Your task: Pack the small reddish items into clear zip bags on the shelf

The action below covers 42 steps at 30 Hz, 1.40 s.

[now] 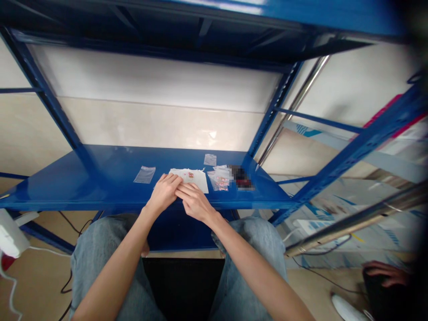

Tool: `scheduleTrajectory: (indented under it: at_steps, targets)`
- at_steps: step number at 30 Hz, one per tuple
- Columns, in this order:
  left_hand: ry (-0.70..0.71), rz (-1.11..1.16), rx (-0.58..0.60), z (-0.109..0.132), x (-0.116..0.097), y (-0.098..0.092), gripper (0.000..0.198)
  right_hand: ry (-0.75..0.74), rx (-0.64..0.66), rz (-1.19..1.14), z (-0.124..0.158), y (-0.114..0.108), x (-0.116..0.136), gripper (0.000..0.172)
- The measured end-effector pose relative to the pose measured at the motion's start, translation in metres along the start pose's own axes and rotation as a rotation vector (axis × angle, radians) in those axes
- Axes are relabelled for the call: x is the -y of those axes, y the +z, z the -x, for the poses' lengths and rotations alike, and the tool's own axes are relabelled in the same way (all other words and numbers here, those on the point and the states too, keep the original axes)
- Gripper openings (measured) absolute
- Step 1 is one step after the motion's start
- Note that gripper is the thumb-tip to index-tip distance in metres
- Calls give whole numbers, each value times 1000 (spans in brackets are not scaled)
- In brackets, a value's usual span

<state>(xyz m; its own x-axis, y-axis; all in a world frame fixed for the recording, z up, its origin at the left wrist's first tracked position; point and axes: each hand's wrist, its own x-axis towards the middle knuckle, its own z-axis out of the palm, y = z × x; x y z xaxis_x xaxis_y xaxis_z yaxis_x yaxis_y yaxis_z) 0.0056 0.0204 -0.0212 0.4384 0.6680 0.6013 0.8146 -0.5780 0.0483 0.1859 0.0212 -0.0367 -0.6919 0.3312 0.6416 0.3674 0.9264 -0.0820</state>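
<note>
My left hand [165, 191] and my right hand [195, 201] meet at the near left part of a white sheet of paper [201, 182] on a blue shelf. The fingers of both are bent and pressed together, and whatever lies between them is hidden. Just beyond my fingertips, a few small reddish-orange pieces [191, 175] rest on the paper. To the right lie clear plastic bags [220, 179], with similar reddish pieces showing inside. A flat clear zip bag [145, 174] lies left of my hands, and another small bag [210, 159] lies behind the paper.
A dark object, partly blurred out [241, 176], lies right of the bags. The blue shelf [110, 178] has upright posts at its sides and an upper shelf [200, 33] overhead. Another person's hand [386, 273] shows at the lower right. Cables run along the floor.
</note>
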Motion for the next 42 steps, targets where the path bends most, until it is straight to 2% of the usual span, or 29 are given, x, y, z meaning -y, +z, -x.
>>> scheduleTrajectory:
  at_steps: [2, 5, 9, 14, 18, 24, 31, 35, 39, 42]
  targets:
    - [-22, -2, -23, 2, 7, 1, 14, -21, -58, -8, 1, -1, 1, 47]
    - [-75, -14, -78, 4, 14, 4, 11, 3, -161, -3, 2, 0, -2, 39]
    - [-157, 2, -172, 5, 18, 6, 9, 186, -260, 48, 1, -3, -10, 31]
    - [-213, 78, -240, 5, 18, 6, 11, 437, -168, 125, -5, -6, -31, 35]
    - [-278, 170, -283, 5, 16, 6, 8, 545, -102, 169, -11, -3, -54, 38]
    - [-361, 394, -360, 1, 7, 1, 3, 550, -54, 186, -24, 12, -77, 37]
    - [-315, 477, -342, -1, 3, 3, 9, 527, 14, 246, -37, 32, -87, 22]
    - [-321, 490, -328, -1, 3, 5, 14, 539, 2, 227, -41, 33, -85, 21]
    - [-364, 499, -308, -2, 1, 4, 8, 531, -61, 207, -44, 28, -77, 18]
    - [-416, 485, -284, -2, -1, 3, 6, 530, -49, 216, -41, 26, -73, 18]
